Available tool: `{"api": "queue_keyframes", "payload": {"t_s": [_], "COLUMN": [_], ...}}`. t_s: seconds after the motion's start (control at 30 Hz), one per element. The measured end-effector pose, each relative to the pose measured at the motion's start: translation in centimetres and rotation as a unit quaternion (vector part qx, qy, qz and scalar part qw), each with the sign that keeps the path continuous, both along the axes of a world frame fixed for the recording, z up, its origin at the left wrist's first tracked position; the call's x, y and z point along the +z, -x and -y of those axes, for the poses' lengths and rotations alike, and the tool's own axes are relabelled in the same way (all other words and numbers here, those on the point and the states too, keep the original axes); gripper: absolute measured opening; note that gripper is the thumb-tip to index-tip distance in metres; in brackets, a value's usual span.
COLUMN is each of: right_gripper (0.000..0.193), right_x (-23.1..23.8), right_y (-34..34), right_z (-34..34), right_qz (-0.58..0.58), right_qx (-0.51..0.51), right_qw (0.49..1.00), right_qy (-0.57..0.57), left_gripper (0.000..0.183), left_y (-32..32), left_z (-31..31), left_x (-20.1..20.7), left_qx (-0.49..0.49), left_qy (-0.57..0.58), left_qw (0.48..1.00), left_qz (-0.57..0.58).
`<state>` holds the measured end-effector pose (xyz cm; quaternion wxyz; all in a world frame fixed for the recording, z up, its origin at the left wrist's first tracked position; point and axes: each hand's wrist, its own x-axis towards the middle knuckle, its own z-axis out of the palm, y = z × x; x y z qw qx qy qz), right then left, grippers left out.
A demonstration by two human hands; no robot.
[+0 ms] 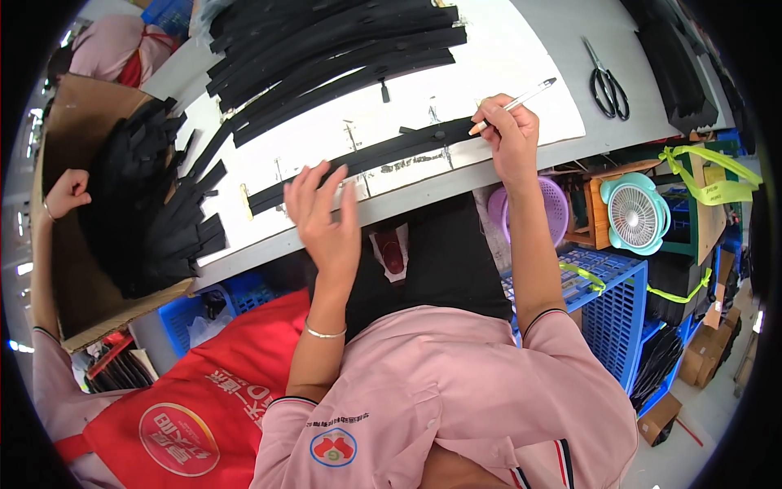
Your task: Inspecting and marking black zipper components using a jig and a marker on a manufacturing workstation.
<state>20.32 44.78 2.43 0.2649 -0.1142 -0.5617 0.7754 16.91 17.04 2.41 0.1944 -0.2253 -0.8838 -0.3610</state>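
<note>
Gripping a pen [515, 102] over a black strip [366, 159], right hand [509, 130] (fingers curled); left hand [326, 213] open, flat on strip

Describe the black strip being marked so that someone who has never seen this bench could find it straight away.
On the white sheet covering the grey table, one black strip lies alone near the front edge. The left hand presses its near end and the right hand puts a pen to its far end; the other strips sit heaped behind.

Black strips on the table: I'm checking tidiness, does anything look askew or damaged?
Nothing looks damaged. The black strip lies flat on the white sheet between the left hand and the right hand, which holds a pen. The stacked strips fan unevenly.
</note>
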Motion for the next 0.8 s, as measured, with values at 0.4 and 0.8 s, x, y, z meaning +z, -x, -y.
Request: {"api": "queue_keyframes", "payload": {"t_s": [0.4,0.8], "right_gripper": [0.013,0.018], "right_x": [-0.2,1.4], "right_y": [0.3,-4.0], "right_z": [-0.1,2.1], "right_qz": [-0.028,-0.050], "right_qx": [-0.011,-0.075], "right_qw": [0.999,0.889], "right_qy": [0.036,-0.450], "left_gripper": [0.018,0.018], "left_y": [-0.1,0.2], "left_z": [3.1,3.3], "left_x": [-2.1,-2.8], "left_qx": [0.084,0.080], "left_qy": [-0.003,-0.002], "left_qw": [0.995,0.992], "left_qz": [-0.054,-0.102]}}
